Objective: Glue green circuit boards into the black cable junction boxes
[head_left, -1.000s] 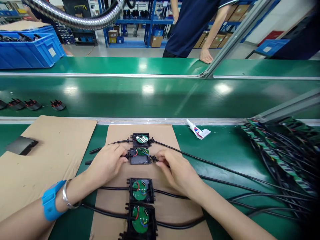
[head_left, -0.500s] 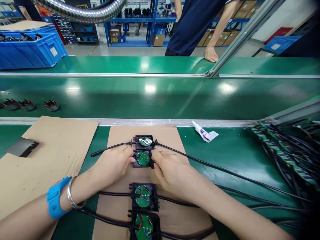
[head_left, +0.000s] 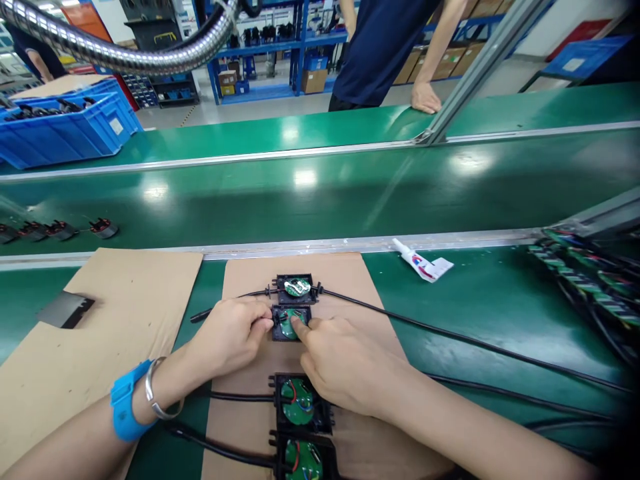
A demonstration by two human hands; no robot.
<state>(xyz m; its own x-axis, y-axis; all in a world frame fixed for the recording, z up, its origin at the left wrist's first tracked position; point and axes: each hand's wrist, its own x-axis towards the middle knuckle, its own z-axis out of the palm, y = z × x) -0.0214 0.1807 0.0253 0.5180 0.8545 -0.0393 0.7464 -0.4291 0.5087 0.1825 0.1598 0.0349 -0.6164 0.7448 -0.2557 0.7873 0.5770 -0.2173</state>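
Note:
Several small black junction boxes with round green circuit boards and black cables lie in a column on a brown cardboard sheet [head_left: 345, 273]. My left hand [head_left: 227, 337] grips the left side of the second box [head_left: 286, 325], fingers curled. My right hand [head_left: 345, 363] rests at its right side, with the index finger pressing down on the green board. The farthest box [head_left: 297, 287] lies just beyond, untouched. Two more boxes [head_left: 299, 404] sit nearer me, below my right hand.
A green conveyor belt [head_left: 320, 193] runs across beyond the bench, carrying small black parts [head_left: 103, 228] at left. A white tube [head_left: 423, 265] lies by the rail. A bundle of cabled boards [head_left: 590, 280] is piled at right. A blue crate [head_left: 65, 130] stands far left. A person's hand [head_left: 425, 99] rests on the far bench.
My hands have turned the second box flat so its green board faces up. My right index finger has moved onto the board. The view has shifted slightly.

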